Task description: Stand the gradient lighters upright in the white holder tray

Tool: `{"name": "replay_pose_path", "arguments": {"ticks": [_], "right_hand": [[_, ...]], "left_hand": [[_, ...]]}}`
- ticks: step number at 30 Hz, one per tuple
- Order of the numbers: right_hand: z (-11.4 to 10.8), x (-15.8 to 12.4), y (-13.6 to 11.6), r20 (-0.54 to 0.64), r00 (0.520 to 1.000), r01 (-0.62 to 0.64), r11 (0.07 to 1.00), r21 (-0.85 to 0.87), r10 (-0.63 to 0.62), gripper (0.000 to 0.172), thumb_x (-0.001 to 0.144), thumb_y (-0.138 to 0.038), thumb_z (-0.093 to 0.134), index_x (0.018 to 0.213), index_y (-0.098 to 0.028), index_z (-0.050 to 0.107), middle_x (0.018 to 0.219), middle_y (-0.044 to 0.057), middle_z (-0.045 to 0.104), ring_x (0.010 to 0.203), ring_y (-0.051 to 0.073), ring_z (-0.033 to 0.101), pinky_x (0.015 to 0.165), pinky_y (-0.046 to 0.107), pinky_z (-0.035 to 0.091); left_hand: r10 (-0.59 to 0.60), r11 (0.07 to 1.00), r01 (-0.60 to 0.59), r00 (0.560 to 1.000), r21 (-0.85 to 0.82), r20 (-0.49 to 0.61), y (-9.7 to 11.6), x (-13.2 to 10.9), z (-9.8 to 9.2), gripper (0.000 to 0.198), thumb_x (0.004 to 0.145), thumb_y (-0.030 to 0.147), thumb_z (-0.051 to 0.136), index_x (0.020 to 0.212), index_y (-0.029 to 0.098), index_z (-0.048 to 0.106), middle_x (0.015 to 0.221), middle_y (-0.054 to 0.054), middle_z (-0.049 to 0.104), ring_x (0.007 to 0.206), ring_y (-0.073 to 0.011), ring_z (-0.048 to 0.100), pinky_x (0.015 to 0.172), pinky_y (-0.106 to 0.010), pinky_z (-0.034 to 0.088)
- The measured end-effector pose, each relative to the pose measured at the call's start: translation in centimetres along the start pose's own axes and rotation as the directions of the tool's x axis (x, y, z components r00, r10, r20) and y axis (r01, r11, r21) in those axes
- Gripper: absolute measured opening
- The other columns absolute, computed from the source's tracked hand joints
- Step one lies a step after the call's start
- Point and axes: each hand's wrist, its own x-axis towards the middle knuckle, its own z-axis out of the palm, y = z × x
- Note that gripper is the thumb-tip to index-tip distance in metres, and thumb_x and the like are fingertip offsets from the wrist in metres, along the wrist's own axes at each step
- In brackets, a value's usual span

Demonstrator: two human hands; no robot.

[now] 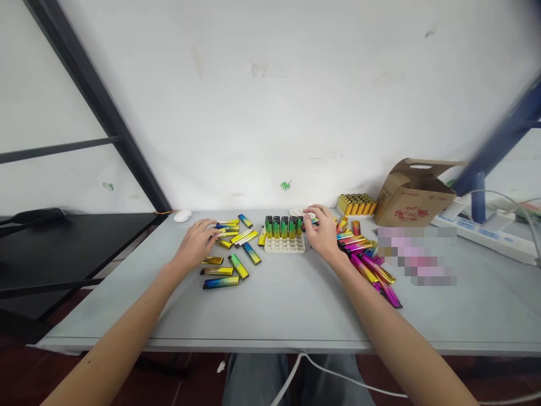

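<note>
My left hand (195, 243) is over the left-hand group of loose lighters, its thumb and curled fingers around the end of a yellow lighter (224, 233). Blue-yellow, green and gold lighters lie around it, including a green-yellow lighter (239, 266). In the middle stands a white holed tray (285, 246). Upright green-yellow lighters (284, 226) with black tops fill its back part, and its front holes are bare. At the tray's right edge, my right hand (323, 232) is bent, with a dark-ended lighter (313, 221) showing between thumb and fingers. Its fingertips are partly hidden.
A pile of magenta and gold lighters (367, 265) lies right of my right forearm. Behind it stand a full tray of gold lighters (357, 205) and an open cardboard box (412, 204). A white power strip (486, 234) is farther right. A white round case (182, 216) sits at back left.
</note>
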Motion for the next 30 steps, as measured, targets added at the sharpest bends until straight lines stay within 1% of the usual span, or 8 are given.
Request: {"name": "replay_pose_path", "arguments": {"ticks": [6, 10, 14, 17, 21, 24, 28, 30], "right_hand": [[0.0, 0.0, -0.4, -0.007, 1.000, 0.005, 1.000, 0.023, -0.005, 0.016, 0.089, -0.020, 0.048, 0.093, -0.020, 0.064, 0.100, 0.009, 0.065, 0.098, 0.023, 0.061, 0.089, 0.037, 0.048], [0.5, -0.7, -1.2, 0.077, 0.995, 0.066, 0.998, 0.013, -0.066, 0.015, 0.088, -0.017, 0.047, 0.089, -0.021, 0.062, 0.092, 0.008, 0.067, 0.093, 0.023, 0.060, 0.086, 0.036, 0.047], [1.3, -2.0, -3.4, 0.191, 0.959, 0.199, 0.977, 0.070, -0.209, 0.015, 0.086, -0.013, 0.049, 0.088, -0.020, 0.062, 0.088, 0.007, 0.068, 0.087, 0.021, 0.060, 0.082, 0.033, 0.046], [1.9, -3.0, -5.1, 0.394, 0.870, 0.267, 0.955, 0.128, -0.296, 0.013, 0.086, -0.015, 0.051, 0.089, -0.019, 0.063, 0.086, 0.006, 0.070, 0.081, 0.019, 0.060, 0.078, 0.032, 0.045], [2.3, -3.9, -6.1, 0.648, 0.681, 0.268, 0.939, 0.213, -0.342, 0.014, 0.088, -0.019, 0.053, 0.097, -0.020, 0.064, 0.089, 0.004, 0.070, 0.081, 0.017, 0.061, 0.074, 0.028, 0.042], [2.5, -4.0, -6.1, 0.698, 0.645, 0.228, 0.950, 0.214, -0.312, 0.013, 0.089, -0.022, 0.053, 0.095, -0.021, 0.065, 0.090, 0.004, 0.069, 0.081, 0.017, 0.060, 0.072, 0.027, 0.041], [2.4, -3.9, -6.0, 0.694, 0.662, 0.195, 0.958, 0.208, -0.285, 0.012, 0.088, -0.019, 0.052, 0.091, -0.020, 0.064, 0.087, 0.004, 0.068, 0.079, 0.016, 0.059, 0.072, 0.026, 0.039], [2.4, -3.8, -6.0, 0.693, 0.668, 0.183, 0.963, 0.197, -0.269, 0.013, 0.087, -0.017, 0.052, 0.089, -0.021, 0.064, 0.084, 0.003, 0.068, 0.075, 0.016, 0.057, 0.071, 0.026, 0.039]], "left_hand": [[-0.061, 0.996, 0.058, 0.997, -0.062, -0.049, 0.7, 0.8, -0.8, 0.024, 0.096, 0.031, 0.039, 0.098, 0.021, 0.062, 0.099, -0.008, 0.069, 0.095, -0.0252, 0.062, 0.088, -0.040, 0.047], [-0.172, 0.978, 0.161, 0.983, -0.132, -0.070, 1.2, 0.6, -0.2, 0.023, 0.094, 0.035, 0.045, 0.106, 0.023, 0.061, 0.098, -0.006, 0.071, 0.096, -0.0243, 0.064, 0.085, -0.037, 0.048], [-0.289, 0.943, 0.236, 0.930, -0.233, -0.226, 1.7, 0.8, 0.3, 0.025, 0.092, 0.035, 0.051, 0.111, 0.022, 0.061, 0.092, -0.004, 0.070, 0.089, -0.0210, 0.066, 0.084, -0.033, 0.049], [-0.378, 0.909, 0.272, 0.856, -0.315, -0.353, 2.4, 1.8, 0.1, 0.024, 0.090, 0.034, 0.055, 0.110, 0.022, 0.062, 0.087, -0.002, 0.070, 0.081, -0.0181, 0.065, 0.081, -0.031, 0.050], [-0.456, 0.864, 0.284, 0.793, -0.416, -0.405, 3.4, 2.9, 0.1, 0.024, 0.088, 0.034, 0.059, 0.108, 0.021, 0.063, 0.085, -0.002, 0.070, 0.075, -0.0157, 0.064, 0.076, -0.030, 0.051], [-0.421, 0.879, 0.247, 0.805, -0.409, -0.418, 4.0, 2.9, 0.4, 0.020, 0.088, 0.034, 0.059, 0.103, 0.020, 0.065, 0.086, -0.002, 0.071, 0.075, -0.0155, 0.065, 0.074, -0.029, 0.052], [-0.264, 0.946, 0.139, 0.856, -0.293, -0.445, 4.6, 2.4, 0.6, 0.018, 0.092, 0.033, 0.055, 0.093, 0.020, 0.067, 0.088, -0.003, 0.072, 0.078, -0.0165, 0.065, 0.078, -0.031, 0.052], [-0.230, 0.958, 0.120, 0.863, -0.261, -0.450, 4.8, 2.3, 0.6, 0.019, 0.094, 0.033, 0.052, 0.093, 0.020, 0.067, 0.088, -0.004, 0.072, 0.078, -0.0171, 0.065, 0.080, -0.032, 0.052]]}}
